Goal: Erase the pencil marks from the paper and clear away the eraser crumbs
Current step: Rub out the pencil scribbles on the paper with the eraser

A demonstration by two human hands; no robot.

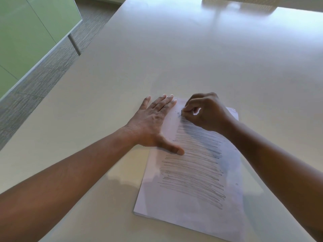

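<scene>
paper, laminate, carpet, glass

the paper [192, 198] is thin, matt white sheet, smudged grey by pencil marks [195, 165]. the table [174, 58] at 12 o'clock looks like smooth, pale laminate with a soft sheen. the floor [43, 75] at 10 o'clock is rough, ribbed grey carpet. the green panel [26, 32] looks frosted, smooth, on a metal leg [74, 44].

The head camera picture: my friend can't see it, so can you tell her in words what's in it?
A person's right hand rubs at the far end of a sheet of paper covered in pencil scribbles, fingers curled as if pinching a small eraser that is mostly hidden. The left hand lies flat on the paper's edge. The paper sits on a pale table.
</scene>
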